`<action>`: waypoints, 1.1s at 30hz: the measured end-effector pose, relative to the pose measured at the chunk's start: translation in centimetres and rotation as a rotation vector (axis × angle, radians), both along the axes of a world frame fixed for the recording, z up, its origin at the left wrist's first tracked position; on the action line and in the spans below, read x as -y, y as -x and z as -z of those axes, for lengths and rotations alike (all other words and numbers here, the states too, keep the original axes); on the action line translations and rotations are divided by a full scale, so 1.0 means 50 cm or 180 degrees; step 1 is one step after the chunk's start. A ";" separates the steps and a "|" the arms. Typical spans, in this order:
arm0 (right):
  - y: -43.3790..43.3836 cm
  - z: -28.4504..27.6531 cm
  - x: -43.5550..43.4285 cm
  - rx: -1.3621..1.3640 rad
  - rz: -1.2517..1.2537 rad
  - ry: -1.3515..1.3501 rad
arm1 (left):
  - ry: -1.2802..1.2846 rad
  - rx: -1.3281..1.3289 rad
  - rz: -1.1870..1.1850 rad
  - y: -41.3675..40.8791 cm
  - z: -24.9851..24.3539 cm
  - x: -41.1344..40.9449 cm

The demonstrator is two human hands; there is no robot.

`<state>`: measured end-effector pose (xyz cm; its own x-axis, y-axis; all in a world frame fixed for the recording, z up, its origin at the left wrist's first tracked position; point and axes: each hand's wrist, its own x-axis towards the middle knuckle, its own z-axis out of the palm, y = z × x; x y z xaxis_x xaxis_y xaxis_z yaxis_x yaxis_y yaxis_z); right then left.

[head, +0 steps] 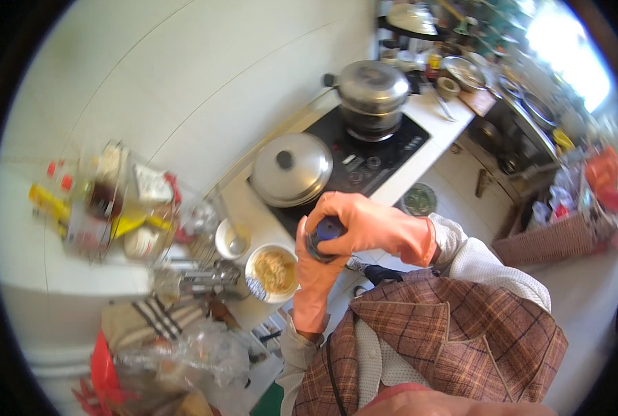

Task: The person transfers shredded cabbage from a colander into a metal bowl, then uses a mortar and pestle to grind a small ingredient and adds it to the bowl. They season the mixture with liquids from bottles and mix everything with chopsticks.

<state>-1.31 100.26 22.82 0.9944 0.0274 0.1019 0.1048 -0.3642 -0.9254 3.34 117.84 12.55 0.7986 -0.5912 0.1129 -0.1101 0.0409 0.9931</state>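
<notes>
Both hands wear orange rubber gloves and meet at a small dark jar with a blue lid (330, 229). My left hand (314, 281) holds the jar from below and its left side. The fingers of my right hand (366, 223) curl around the lid from above and the right. What the jar contains cannot be seen. Just left of my left hand, a patterned white bowl (253, 287) holds yellowish food in liquid. Beyond it, a smaller white bowl (223, 240) has a metal spoon in it. Above the hands, a lidded steel pan (301, 169) rests on the black cooktop (382, 171).
A lidded steel pot (374, 93) stands on the cooktop's far part. Bottles and bags fill a wire rack (122, 208) on the left wall. Plastic bags (205, 353) lie at lower left. At right are a sink (511, 135) and a wicker basket (553, 239); a green container (419, 200) stands below the counter.
</notes>
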 end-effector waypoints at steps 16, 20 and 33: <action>0.504 0.107 0.318 -0.0628 0.1814 -0.0250 | 0.0662 -0.2004 0.1293 0.255 0.076 0.439; 0.586 0.127 0.405 -0.0661 0.1866 -0.0310 | 0.0613 -0.2443 0.1682 0.357 0.056 0.599; 0.675 0.282 0.835 -0.0133 0.3124 -0.0637 | -0.0567 -0.1351 0.2069 0.479 0.092 0.947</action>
<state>-35.07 58.49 8.72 0.5706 -0.8210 -0.0206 -0.1926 -0.1094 -0.9752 -20.62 70.47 7.95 0.2411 -0.9340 -0.2637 0.2706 -0.1962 0.9425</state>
